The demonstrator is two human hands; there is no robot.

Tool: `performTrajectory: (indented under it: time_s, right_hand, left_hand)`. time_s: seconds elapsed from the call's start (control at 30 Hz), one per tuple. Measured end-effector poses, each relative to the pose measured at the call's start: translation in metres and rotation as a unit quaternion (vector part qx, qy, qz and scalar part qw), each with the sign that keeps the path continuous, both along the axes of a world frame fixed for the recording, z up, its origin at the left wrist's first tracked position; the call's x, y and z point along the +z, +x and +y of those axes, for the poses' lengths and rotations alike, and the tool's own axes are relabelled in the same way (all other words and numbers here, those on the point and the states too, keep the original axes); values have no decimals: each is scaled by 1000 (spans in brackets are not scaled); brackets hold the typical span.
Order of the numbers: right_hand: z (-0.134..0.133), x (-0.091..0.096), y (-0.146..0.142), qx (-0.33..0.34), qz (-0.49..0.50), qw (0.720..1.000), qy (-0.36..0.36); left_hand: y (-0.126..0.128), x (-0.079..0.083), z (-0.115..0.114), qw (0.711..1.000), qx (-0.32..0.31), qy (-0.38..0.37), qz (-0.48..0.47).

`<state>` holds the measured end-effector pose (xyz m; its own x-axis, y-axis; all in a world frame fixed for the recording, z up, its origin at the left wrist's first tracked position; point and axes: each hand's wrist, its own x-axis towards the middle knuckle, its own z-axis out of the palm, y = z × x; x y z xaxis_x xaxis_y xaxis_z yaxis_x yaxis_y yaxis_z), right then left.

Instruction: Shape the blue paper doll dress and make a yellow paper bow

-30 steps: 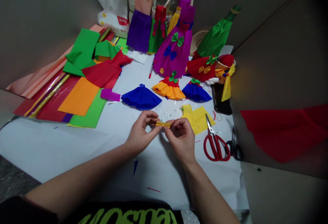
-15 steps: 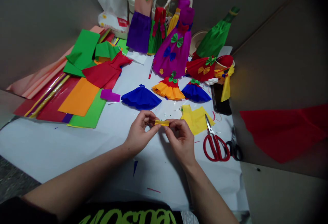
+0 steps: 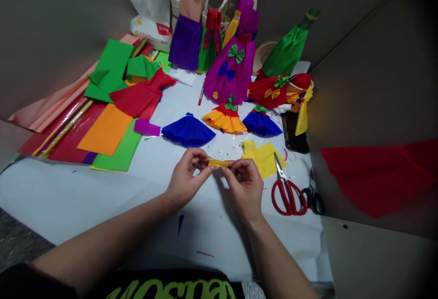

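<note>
Between my two hands a small folded strip of yellow crepe paper (image 3: 218, 162) is stretched sideways above the white table. My left hand (image 3: 189, 174) pinches its left end between thumb and fingers. The right end is pinched by my right hand (image 3: 245, 183). Just beyond my fingers lie a blue paper skirt (image 3: 188, 130), an orange and red paper dress (image 3: 226, 119) and a blue paper dress with a green bow (image 3: 262, 122). Flat yellow crepe paper (image 3: 267, 158) rests right of my right hand, partly under the tip of the red-handled scissors (image 3: 288, 194).
Black scissors (image 3: 312, 194) and a dark phone (image 3: 296, 135) lie near the right edge. A doll in a purple dress (image 3: 231, 71) stands at the back. Coloured paper sheets, including an orange one (image 3: 105, 129), pile up at left. A tissue pack (image 3: 151, 25) sits behind.
My right hand has shifted slightly to the right, and the yellow strip shows a little longer between my fingers. My left hand has hardly moved.
</note>
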<state>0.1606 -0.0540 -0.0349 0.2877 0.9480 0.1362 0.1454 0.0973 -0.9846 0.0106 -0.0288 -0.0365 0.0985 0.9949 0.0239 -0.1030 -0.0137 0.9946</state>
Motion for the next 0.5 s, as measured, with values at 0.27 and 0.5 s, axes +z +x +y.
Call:
performTrajectory:
  time_s: [0.27, 0.5]
  right_hand:
    - [0, 4, -2, 3, 23, 1000, -2]
    - [0, 2, 1, 6, -40, 999, 0]
  left_hand:
    - [-4, -10, -2, 995, 13, 73, 69]
    - [-5, -6, 1, 989, 2, 105, 105]
